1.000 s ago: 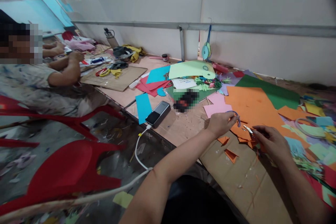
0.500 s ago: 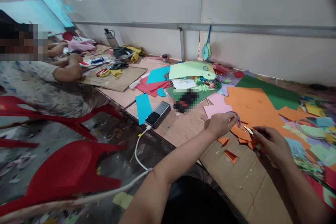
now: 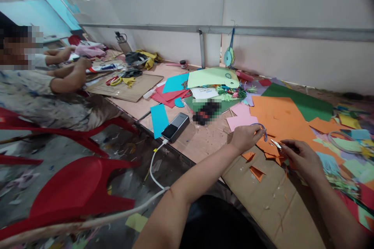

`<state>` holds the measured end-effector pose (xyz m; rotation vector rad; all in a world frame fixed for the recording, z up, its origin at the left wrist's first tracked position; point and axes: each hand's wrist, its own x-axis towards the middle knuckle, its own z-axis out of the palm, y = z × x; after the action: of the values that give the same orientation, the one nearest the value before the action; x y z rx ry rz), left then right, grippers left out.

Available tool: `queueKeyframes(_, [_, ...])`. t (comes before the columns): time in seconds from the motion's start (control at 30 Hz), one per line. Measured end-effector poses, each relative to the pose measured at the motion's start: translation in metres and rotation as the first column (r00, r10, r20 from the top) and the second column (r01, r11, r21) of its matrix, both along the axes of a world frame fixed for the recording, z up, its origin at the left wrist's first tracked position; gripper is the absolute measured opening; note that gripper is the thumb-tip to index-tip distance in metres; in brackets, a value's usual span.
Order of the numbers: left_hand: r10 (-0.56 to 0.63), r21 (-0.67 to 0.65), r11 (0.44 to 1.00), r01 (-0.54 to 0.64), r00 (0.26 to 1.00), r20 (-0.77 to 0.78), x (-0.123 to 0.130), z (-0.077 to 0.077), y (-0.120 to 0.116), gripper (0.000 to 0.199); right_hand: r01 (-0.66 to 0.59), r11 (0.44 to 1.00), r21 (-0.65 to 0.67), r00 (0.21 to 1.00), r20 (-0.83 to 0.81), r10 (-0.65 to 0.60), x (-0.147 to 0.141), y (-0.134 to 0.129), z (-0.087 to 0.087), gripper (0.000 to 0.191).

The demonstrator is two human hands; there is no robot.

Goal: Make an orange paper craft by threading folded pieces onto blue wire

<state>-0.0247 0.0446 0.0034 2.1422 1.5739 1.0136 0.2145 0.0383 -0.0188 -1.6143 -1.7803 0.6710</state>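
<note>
My left hand point(image 3: 247, 139) is closed, its fingertips pinching a thin blue loop point(image 3: 264, 134) that looks like cord. Just right of it, my right hand point(image 3: 302, 157) holds a small, shiny silver piece point(image 3: 275, 144) between thumb and fingers; its exact kind is too small to tell. Both hands are over the near edge of a large orange paper sheet point(image 3: 277, 116). Beneath them lies a brown cardboard sheet point(image 3: 263, 202) with orange paper scraps point(image 3: 257, 174) on it. The right hand's palm side is partly hidden.
A power bank point(image 3: 177, 126) with a white cable point(image 3: 152, 163) sits at the table edge. Coloured papers, tassels and a ring of tape point(image 3: 340, 141) lie about. At left, a person point(image 3: 43, 85) works beside red chairs point(image 3: 76, 186) and scissors point(image 3: 113, 81).
My hands hold almost the same pose, with the blue loop and silver piece still in them. The person at left has shifted their arms and head slightly leftward.
</note>
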Motion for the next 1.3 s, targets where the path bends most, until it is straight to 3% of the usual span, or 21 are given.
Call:
queueKeyframes(0.13, [0.004, -0.019, 1.000, -0.004, 1.000, -0.011, 0.0001, 0.0015, -0.0004, 0.038, 0.017, 0.996, -0.092, 0.998, -0.065, -0.023, -0.0007, -0.0007, 0.0015, 0.039])
queueKeyframes(0.37, [0.017, -0.015, 1.000, -0.018, 1.000, -0.024, 0.0007, -0.0005, 0.0005, 0.037, 0.020, 0.998, -0.052, 0.997, -0.071, -0.023, -0.0042, -0.0028, 0.0074, 0.037])
queueKeyframes(0.67, [0.022, -0.032, 0.999, -0.024, 0.999, -0.046, -0.0002, 0.0033, -0.0015, 0.036, -0.005, 0.997, -0.083, 0.995, -0.099, -0.004, 0.0002, -0.0002, -0.0014, 0.039])
queueKeyframes(1.3, [0.021, -0.071, 0.997, -0.025, 0.998, -0.059, -0.0007, 0.0089, -0.0027, 0.035, 0.003, 0.999, -0.035, 0.998, -0.070, -0.006, -0.0034, -0.0016, 0.0026, 0.038])
